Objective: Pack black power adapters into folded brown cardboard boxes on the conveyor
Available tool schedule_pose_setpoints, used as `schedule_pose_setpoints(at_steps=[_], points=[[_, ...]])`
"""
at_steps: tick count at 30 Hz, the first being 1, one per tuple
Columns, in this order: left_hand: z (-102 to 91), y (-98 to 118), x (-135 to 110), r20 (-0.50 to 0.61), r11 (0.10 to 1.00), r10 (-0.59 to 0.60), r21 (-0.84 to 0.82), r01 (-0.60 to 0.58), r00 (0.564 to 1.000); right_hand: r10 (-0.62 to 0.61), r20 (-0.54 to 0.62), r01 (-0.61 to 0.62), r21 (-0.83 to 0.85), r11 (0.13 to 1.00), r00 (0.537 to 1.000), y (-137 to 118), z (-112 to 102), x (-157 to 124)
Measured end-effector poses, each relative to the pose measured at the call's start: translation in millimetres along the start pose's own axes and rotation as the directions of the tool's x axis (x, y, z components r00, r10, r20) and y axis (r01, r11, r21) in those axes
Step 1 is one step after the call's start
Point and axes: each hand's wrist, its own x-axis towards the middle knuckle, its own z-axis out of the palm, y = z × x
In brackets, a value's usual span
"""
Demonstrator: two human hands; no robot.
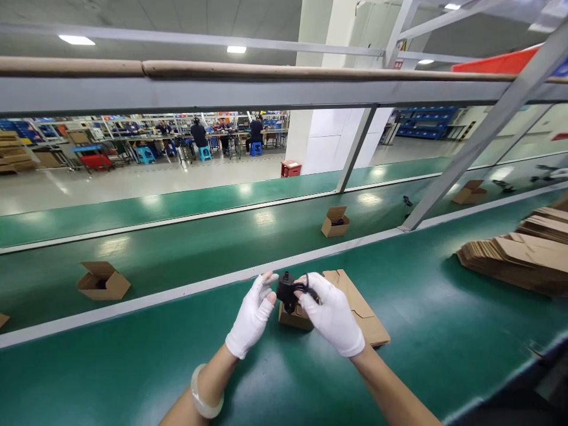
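My right hand [332, 310], in a white glove with bare fingertips, grips a small black device with a coiled cord [286, 289]. A short stub sticks up from the device's top; its exact kind is unclear. Just left of it is my left hand [252, 313], gloved the same way, with thumb and fingers apart and nothing held. Below the device, a small brown cardboard box [295, 320] rests on the green work surface, partly hidden by the device and my right hand. Flat folded cardboard [359, 307] lies behind and under my right hand.
Beyond a pale rail, a green conveyor belt [213, 236] carries open boxes [336, 223] [104, 283] with dark contents. Stacked flat cartons [519, 254] lie at right. A slanted metal post [470, 136] rises from the rail. People sit at distant benches.
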Motion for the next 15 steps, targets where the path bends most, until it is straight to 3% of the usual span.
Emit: schedule_pose_setpoints(at_steps=[2,4,7,9,11,13,15], points=[[5.8,-25,5,-0.037,0.995,-0.035,0.093,0.038,0.999,-0.042,-0.04,0.038,-0.09,0.995,0.998,17,-2,-4],[13.3,-47,9,-0.014,0.974,-0.091,0.207,0.092,0.996,-0.088,-0.009,0.083,-0.239,0.967,0.996,30,-1,-8],[24.2,-69,12,0.084,0.942,-0.119,0.326,0.085,0.989,-0.083,0.216,0.181,-0.486,0.855,0.973,37,3,-8],[28.8,-75,14,0.133,0.935,-0.116,0.35,0.063,0.984,0.032,0.407,0.236,-0.591,0.771,0.913,30,6,-1],[30.5,-78,14,0.155,0.935,-0.118,0.35,0.057,0.981,0.195,0.54,0.256,-0.648,0.718,0.819,18,6,10],[30.1,-80,14,0.16,0.936,-0.118,0.349,0.055,0.98,0.309,0.608,0.258,-0.666,0.7,0.731,6,3,23],[29.1,-82,14,0.157,0.937,-0.11,0.347,0.05,0.982,0.353,0.646,0.26,-0.658,0.707,0.677,-1,-1,32]])
